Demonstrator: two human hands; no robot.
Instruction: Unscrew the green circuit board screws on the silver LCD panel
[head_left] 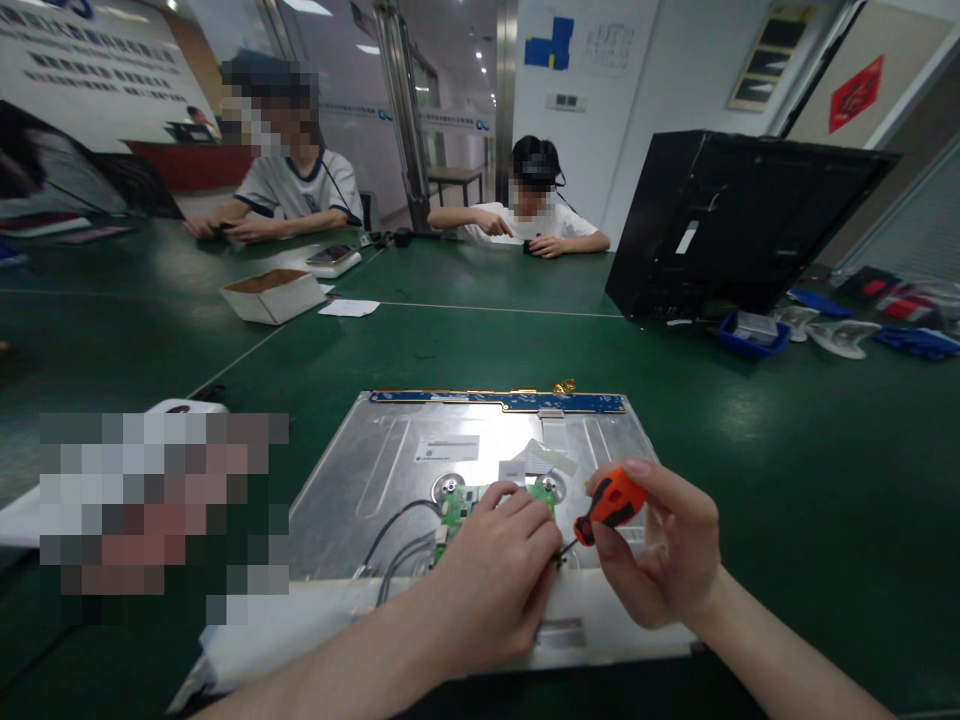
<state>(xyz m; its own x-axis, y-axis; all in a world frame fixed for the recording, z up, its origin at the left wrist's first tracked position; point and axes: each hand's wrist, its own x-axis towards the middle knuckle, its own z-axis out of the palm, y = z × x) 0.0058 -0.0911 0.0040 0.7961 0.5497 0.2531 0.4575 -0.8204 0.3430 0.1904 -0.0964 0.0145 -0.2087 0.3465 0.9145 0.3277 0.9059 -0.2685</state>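
Observation:
A flat metal-backed display panel (390, 440) lies face down, with a green circuit board (454, 508) on its lower half. My left hand (506, 560) rests over that board, fingers curled and pressed together; their tips are partly hidden, so what they hold, if anything, does not show. In my right hand (667, 550) is a short orange and black screwdriver (615, 505), gripped by its handle between thumb and fingers. Its shaft slants down left to the board's right edge, beside my left fingers. Black cables (401, 515) run from the board's left side.
A blue circuit strip (450, 397) lines the panel's far edge. Beyond stand a white open box (274, 297) and a large black monitor housing (720, 225). A blue tray (752, 335) sits at right. Two people sit across the green table (480, 345); a blurred-out patch covers the left.

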